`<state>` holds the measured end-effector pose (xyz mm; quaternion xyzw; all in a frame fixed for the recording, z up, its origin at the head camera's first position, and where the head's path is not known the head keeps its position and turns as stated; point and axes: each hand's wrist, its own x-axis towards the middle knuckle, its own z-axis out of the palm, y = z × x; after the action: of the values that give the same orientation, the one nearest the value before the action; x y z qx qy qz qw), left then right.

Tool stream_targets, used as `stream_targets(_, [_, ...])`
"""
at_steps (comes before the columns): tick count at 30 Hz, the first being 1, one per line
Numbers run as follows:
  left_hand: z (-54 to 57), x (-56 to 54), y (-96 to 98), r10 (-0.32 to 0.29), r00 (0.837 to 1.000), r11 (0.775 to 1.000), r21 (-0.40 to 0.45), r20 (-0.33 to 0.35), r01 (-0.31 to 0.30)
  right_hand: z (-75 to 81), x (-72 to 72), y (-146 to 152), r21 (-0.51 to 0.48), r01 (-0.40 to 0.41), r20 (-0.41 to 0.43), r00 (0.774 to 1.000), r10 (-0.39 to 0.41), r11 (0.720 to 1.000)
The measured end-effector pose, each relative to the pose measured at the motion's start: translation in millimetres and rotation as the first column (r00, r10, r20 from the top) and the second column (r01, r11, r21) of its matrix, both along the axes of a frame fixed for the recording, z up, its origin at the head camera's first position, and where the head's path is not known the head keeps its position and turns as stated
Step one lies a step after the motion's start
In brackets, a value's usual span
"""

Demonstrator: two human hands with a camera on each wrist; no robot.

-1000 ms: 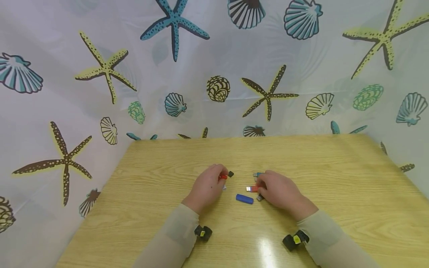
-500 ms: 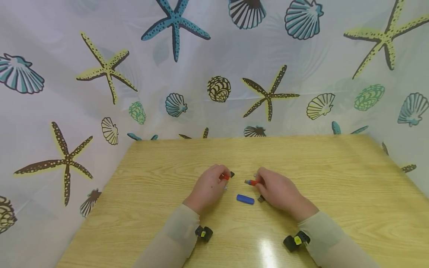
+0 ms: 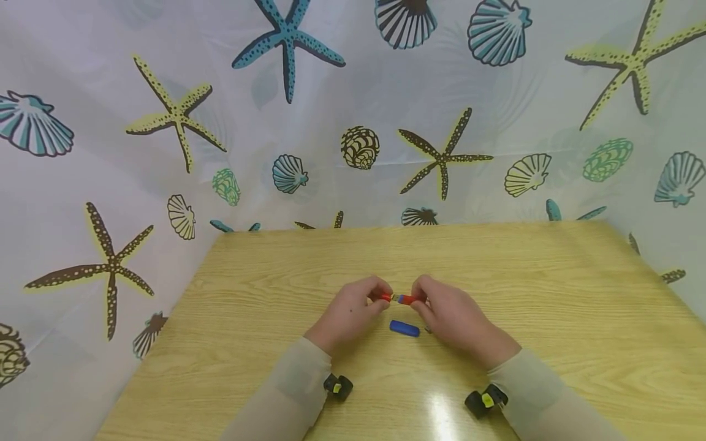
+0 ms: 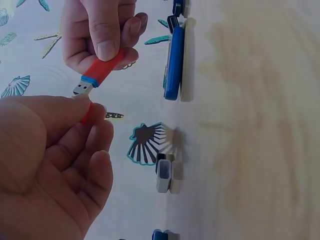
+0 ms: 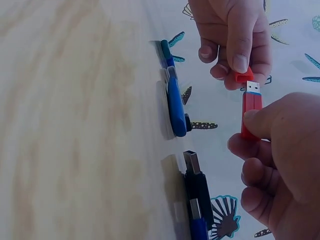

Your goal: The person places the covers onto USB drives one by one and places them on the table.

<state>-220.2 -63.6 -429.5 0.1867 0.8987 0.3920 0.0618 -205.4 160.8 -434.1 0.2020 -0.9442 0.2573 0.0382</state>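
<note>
Thumb and fingers of my left hand (image 3: 353,309) pinch a small red cap (image 5: 243,76). My right hand (image 3: 455,315) pinches a red USB stick (image 5: 251,107) with a blue band by its metal plug. The plug points left at the cap's mouth; in the right wrist view the two are very close, and I cannot tell whether they touch. Both are held above the table. Below them lies a blue cap (image 3: 404,328). A black USB stick (image 5: 199,190) and a blue USB stick (image 5: 198,227) lie by the right hand, mostly hidden in the head view.
The wooden table (image 3: 248,263) runs back to a white curtain (image 3: 331,196) printed with starfish and shells. In the left wrist view a pale grey cap (image 4: 163,175) lies near the left hand. A teal and blue piece (image 5: 165,49) lies farther off in the right wrist view.
My right hand has lifted the red USB stick off the table and turned its plug toward the left hand. My left hand has moved right with the red cap, bringing both together.
</note>
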Motion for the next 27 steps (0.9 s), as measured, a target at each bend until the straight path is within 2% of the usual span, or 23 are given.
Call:
stream_targets(9, [2.0,1.1,1.5,-0.034,0.999,0.999,0.004,-0.009,0.034,-2.7,1.1,-0.7,0.001,-0.046,-0.052,0.998,0.046,0.999])
stream_targets(19, [1.8,2.0,1.1,-0.060,0.998,0.998,-0.008,-0.002,0.060,-2.9,2.2,-2.1,-0.014,-0.083,-0.043,0.996,0.082,0.996])
stream_targets(27, [-1.0,2.7,-1.3,-0.095,0.995,0.995,0.015,-0.006,0.095,-3.6,2.4,-2.8,-0.012,-0.098,-0.046,0.994,0.097,0.995])
